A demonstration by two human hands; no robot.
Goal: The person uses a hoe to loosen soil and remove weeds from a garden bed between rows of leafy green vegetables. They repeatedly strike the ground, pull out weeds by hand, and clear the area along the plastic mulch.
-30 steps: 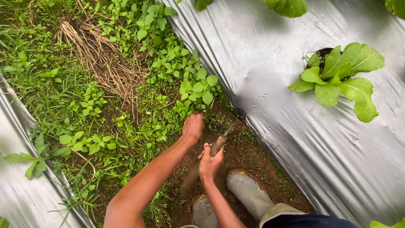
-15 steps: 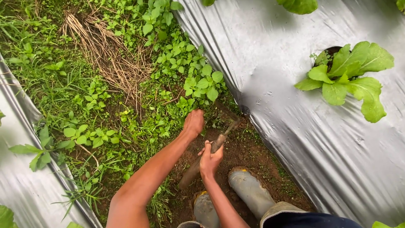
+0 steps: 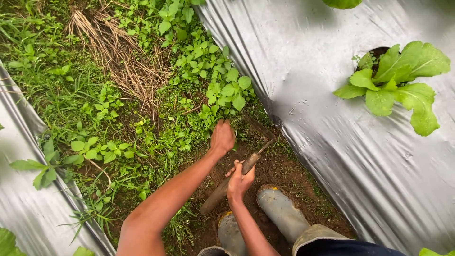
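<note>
Two hands are down in the furrow between the silver sheets. My left hand (image 3: 222,136) is clenched around a clump of weeds (image 3: 215,111) at the far edge of the bare soil (image 3: 275,173), fingers buried in the leaves so I cannot tell how much it has hold of. My right hand (image 3: 240,180) is closed round the wooden handle of a hoe (image 3: 237,175); the handle slants from near left to far right, its butt end low by my left boot (image 3: 230,234), its thin metal neck reaching to the edge of the right sheet (image 3: 341,142), where the blade lies in the dirt just right of my left hand. My right boot (image 3: 279,211) stands on the soil, near the hoe hand. Dry straw (image 3: 118,57) lies far left among the weeds, and a leafy plant (image 3: 398,80) grows through a hole in the right sheet, well apart from both hands
</note>
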